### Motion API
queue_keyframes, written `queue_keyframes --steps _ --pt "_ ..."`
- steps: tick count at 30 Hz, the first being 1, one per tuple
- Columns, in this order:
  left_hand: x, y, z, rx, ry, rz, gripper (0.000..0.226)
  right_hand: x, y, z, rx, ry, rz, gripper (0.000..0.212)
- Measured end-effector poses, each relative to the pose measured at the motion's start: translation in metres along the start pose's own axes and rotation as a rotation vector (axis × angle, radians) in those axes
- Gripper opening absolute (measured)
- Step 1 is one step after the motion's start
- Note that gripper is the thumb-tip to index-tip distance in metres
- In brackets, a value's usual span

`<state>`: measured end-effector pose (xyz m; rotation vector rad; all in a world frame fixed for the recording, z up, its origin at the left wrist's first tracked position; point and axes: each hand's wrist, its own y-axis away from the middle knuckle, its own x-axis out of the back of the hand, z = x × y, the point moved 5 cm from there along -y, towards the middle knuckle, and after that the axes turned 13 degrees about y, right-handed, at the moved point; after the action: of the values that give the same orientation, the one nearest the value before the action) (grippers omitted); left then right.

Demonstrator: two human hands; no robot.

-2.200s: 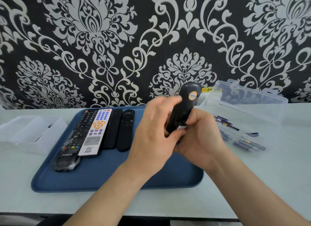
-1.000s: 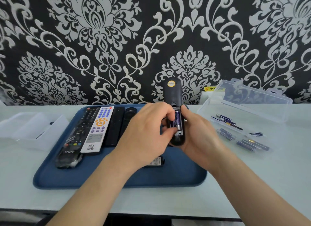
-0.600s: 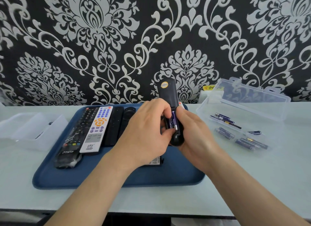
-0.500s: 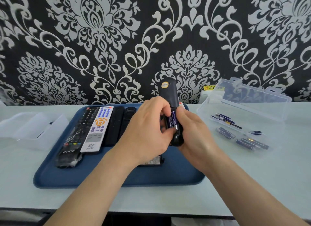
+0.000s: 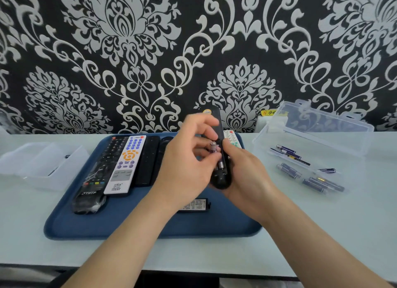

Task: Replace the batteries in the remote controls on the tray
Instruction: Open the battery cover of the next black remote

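Blue tray (image 5: 86, 225): 5 remotes (image 5: 126, 163); 6th remote (image 5: 221, 180), R hand (image 5: 247, 174).

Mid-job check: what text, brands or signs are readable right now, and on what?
"THTF": near end of the wrapped black remote.
"小", next character cut off: yellow label behind the clear box.
Too small to read: print on the white remote, the loose battery cover and the batteries in the box.
Blurred: round sticker on the held remote.

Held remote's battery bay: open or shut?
Open: cover lies on the tray; left hand pinches a battery at the bay of the remote.
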<state>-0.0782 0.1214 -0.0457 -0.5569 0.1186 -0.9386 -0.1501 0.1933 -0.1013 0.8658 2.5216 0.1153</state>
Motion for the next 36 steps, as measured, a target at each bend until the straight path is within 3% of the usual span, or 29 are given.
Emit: queue_keyframes --steps 3,5,6,8,10,12,15,17,19,22,26,32,36 --pt "0.011 -0.005 -0.005 0.18 0.454 0.151 0.054 0.005 0.0 -0.004 -0.048 -0.046 -0.001 0.019" --pt "0.021 -0.008 -0.006 0.203 0.486 0.169 0.052 0.007 0.003 -0.012 -0.014 0.092 -0.021 0.013" --pt "0.027 -0.01 -0.004 0.145 0.341 0.147 0.052 0.01 0.004 -0.017 0.031 0.252 -0.027 0.013" --pt "0.028 -0.011 0.008 -0.083 -0.18 0.026 0.046 0.01 0.009 -0.031 0.182 0.634 -0.021 0.015" --pt "0.02 -0.009 0.009 -0.22 -0.588 -0.104 0.04 0.012 0.013 -0.044 0.341 0.797 0.027 0.016" --pt "0.016 -0.008 0.001 -0.139 -0.641 -0.15 0.039 0.021 0.012 -0.05 0.392 0.725 0.126 0.017" --pt "0.019 -0.007 -0.012 0.129 -0.332 -0.03 0.016 0.026 0.008 -0.047 0.383 0.508 0.175 0.006" --pt "0.014 -0.004 -0.018 0.302 -0.116 0.039 0.016 0.025 0.004 -0.04 0.337 0.333 0.198 0.018" --pt "0.0 0.001 -0.02 0.406 0.068 0.045 0.016 0.022 0.002 -0.033 0.251 0.234 0.19 0.026" --pt "-0.012 0.007 -0.02 0.449 0.105 0.028 0.012 0.014 -0.001 -0.023 0.145 0.054 0.083 0.032" --pt "-0.011 0.006 -0.017 0.319 -0.167 0.01 0.019 0.013 -0.005 -0.02 0.097 -0.079 0.014 0.044" --pt "-0.017 0.009 0.013 -0.236 -0.535 -0.012 0.03 0.016 0.0 -0.019 0.098 0.117 0.061 0.047" --pt "-0.015 0.01 0.015 -0.29 -0.599 -0.036 0.024 0.014 0.003 -0.022 0.125 0.175 0.075 0.05"
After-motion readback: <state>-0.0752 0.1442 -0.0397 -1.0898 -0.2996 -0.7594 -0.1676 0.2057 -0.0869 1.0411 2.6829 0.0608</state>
